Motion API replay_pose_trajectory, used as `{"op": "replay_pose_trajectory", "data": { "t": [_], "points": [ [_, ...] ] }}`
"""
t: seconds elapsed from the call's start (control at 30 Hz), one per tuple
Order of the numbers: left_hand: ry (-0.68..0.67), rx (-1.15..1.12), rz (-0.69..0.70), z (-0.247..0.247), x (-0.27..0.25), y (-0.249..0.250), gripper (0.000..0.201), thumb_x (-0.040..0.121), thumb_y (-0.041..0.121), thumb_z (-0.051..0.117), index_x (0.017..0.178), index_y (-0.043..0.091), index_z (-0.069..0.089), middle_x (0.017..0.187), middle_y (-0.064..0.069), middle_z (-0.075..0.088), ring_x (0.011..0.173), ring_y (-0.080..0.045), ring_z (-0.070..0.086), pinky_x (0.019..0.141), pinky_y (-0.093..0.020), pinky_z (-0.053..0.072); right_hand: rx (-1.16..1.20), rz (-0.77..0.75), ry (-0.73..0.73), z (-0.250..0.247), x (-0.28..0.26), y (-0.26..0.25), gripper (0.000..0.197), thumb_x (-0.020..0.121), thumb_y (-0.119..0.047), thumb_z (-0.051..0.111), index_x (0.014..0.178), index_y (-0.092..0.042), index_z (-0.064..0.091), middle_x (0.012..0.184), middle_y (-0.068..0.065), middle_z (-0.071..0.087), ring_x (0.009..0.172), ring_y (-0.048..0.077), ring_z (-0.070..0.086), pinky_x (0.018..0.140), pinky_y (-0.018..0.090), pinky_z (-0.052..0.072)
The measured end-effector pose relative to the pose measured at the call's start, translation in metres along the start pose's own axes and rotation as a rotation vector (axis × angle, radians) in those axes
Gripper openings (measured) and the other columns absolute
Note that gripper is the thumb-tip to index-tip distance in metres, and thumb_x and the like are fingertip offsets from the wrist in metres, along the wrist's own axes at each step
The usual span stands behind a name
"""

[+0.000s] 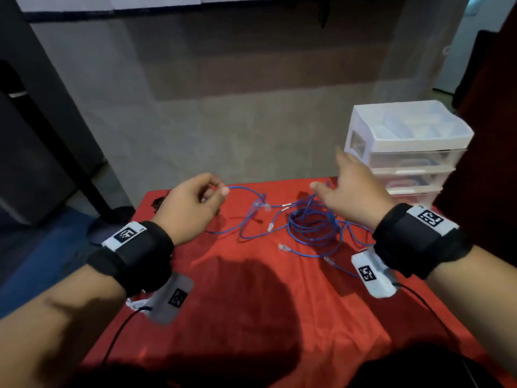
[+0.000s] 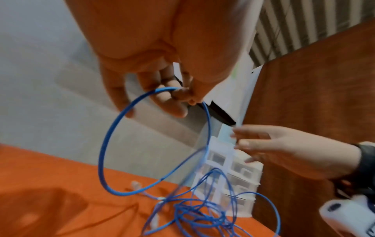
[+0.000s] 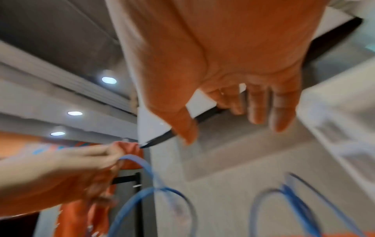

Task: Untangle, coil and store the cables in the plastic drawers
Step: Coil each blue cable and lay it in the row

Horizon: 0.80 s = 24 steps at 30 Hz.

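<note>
Here the left hand (image 1: 187,208) is raised above the red cloth (image 1: 251,303) on the tabletop, its fingers (image 2: 183,94) curled and pinching a loop of blue cable (image 2: 113,144) that curves down to the tangle. The right hand (image 1: 355,197) hovers over the tangled blue cables (image 1: 310,228), fingers (image 3: 281,112) spread apart and relaxed, holding nothing. The tangle lies on the cloth toward the far right of the tabletop, with clear plugs (image 1: 283,247) scattered around it. The plastic drawers (image 1: 405,152), a white unit with see-through fronts, stand at the far right corner, just beyond the right hand; every drawer that shows looks pushed in.
</note>
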State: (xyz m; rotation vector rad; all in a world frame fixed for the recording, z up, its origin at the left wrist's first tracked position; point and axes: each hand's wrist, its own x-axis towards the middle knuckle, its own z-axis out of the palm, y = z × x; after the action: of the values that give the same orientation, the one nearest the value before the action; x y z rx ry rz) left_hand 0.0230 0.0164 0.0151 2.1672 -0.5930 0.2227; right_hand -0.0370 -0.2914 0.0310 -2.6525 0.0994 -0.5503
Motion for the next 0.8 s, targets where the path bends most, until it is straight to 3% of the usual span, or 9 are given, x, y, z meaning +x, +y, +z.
{"op": "replay_pose_trajectory", "data": {
  "t": [0.07, 0.13, 0.2, 0.3, 0.4, 0.5, 0.57, 0.73, 0.8],
  "points": [
    [-0.028, -0.057, 0.088, 0.008, -0.001, 0.023, 0.023, 0.090, 0.048, 0.061, 0.091, 0.025, 0.063, 0.065, 0.005, 0.051, 0.059, -0.012, 0.050, 0.063, -0.035, 0.045, 0.016, -0.242, -0.111, 0.000, -0.010, -0.032, 0.077, 0.088, -0.045, 0.072, 0.153, -0.017, 0.040, 0.150, 0.009, 0.051, 0.138, 0.026, 0.043, 0.117, 0.036, 0.031],
    [-0.041, -0.075, 0.158, 0.012, 0.000, 0.044, 0.022, 0.090, 0.046, 0.062, 0.091, 0.025, 0.065, 0.066, 0.003, 0.056, 0.062, -0.008, 0.046, 0.062, -0.032, 0.042, 0.151, -0.390, -0.302, 0.006, -0.017, -0.056, 0.039, 0.093, -0.038, 0.070, 0.128, -0.019, 0.064, 0.120, 0.002, 0.071, 0.113, 0.013, 0.061, 0.105, 0.035, 0.043],
    [-0.044, -0.072, 0.197, 0.007, 0.002, 0.057, 0.017, 0.093, 0.040, 0.065, 0.091, 0.024, 0.068, 0.067, -0.005, 0.058, 0.063, -0.007, 0.047, 0.061, -0.031, 0.042, 0.389, -0.320, -0.431, 0.005, -0.013, -0.064, 0.014, 0.101, -0.026, 0.062, 0.095, -0.015, 0.069, 0.084, 0.001, 0.075, 0.078, 0.010, 0.068, 0.083, 0.034, 0.053],
    [-0.049, -0.018, 0.193, -0.013, 0.005, 0.056, 0.016, 0.101, 0.031, 0.061, 0.094, 0.021, 0.072, 0.070, -0.014, 0.056, 0.063, -0.007, 0.043, 0.061, -0.030, 0.037, 0.556, -0.166, -0.329, -0.013, 0.005, -0.045, 0.021, 0.105, -0.016, 0.054, 0.091, -0.004, 0.066, 0.060, 0.006, 0.059, 0.059, 0.017, 0.060, 0.062, 0.025, 0.048],
    [-0.014, 0.014, 0.124, -0.029, 0.003, 0.040, 0.022, 0.104, 0.033, 0.056, 0.093, 0.022, 0.073, 0.071, -0.016, 0.056, 0.062, -0.006, 0.041, 0.059, -0.026, 0.036, 0.550, -0.149, -0.251, -0.035, 0.013, -0.027, 0.020, 0.103, -0.018, 0.057, 0.090, -0.009, 0.069, 0.062, 0.001, 0.057, 0.059, 0.017, 0.056, 0.062, 0.026, 0.047],
    [-0.032, -0.024, 0.071, -0.023, -0.004, 0.031, 0.024, 0.103, 0.033, 0.056, 0.091, 0.022, 0.073, 0.075, -0.008, 0.068, 0.064, -0.006, 0.050, 0.064, -0.028, 0.043, 0.117, -0.200, -0.136, -0.030, 0.013, -0.015, 0.019, 0.098, -0.036, 0.061, 0.087, -0.030, 0.074, 0.088, -0.004, 0.062, 0.093, 0.023, 0.059, 0.090, 0.038, 0.046],
    [-0.050, -0.104, 0.059, -0.010, -0.010, 0.032, 0.020, 0.103, 0.027, 0.056, 0.093, 0.021, 0.073, 0.077, -0.013, 0.068, 0.062, -0.008, 0.055, 0.065, -0.028, 0.046, -0.098, -0.177, -0.006, -0.025, 0.007, -0.017, 0.016, 0.096, -0.040, 0.062, 0.090, -0.035, 0.076, 0.087, -0.005, 0.051, 0.097, 0.025, 0.050, 0.088, 0.039, 0.041],
    [0.164, -0.040, 0.054, 0.010, -0.018, 0.022, 0.011, 0.098, 0.026, 0.066, 0.093, 0.027, 0.075, 0.084, -0.003, 0.067, 0.078, 0.002, 0.059, 0.078, -0.013, 0.045, 0.456, -0.070, -0.049, -0.026, -0.009, -0.028, 0.020, 0.098, -0.026, 0.064, 0.086, -0.018, 0.077, 0.065, 0.006, 0.067, 0.062, 0.015, 0.058, 0.064, 0.029, 0.042],
    [0.247, -0.050, -0.022, 0.015, -0.015, 0.013, 0.011, 0.097, 0.030, 0.066, 0.095, 0.033, 0.076, 0.082, -0.003, 0.068, 0.075, -0.001, 0.059, 0.081, -0.026, 0.051, 0.600, -0.075, -0.094, -0.024, -0.016, -0.036, 0.016, 0.098, -0.022, 0.066, 0.088, -0.016, 0.078, 0.068, 0.014, 0.067, 0.059, 0.013, 0.056, 0.064, 0.028, 0.045]
  ]
}}
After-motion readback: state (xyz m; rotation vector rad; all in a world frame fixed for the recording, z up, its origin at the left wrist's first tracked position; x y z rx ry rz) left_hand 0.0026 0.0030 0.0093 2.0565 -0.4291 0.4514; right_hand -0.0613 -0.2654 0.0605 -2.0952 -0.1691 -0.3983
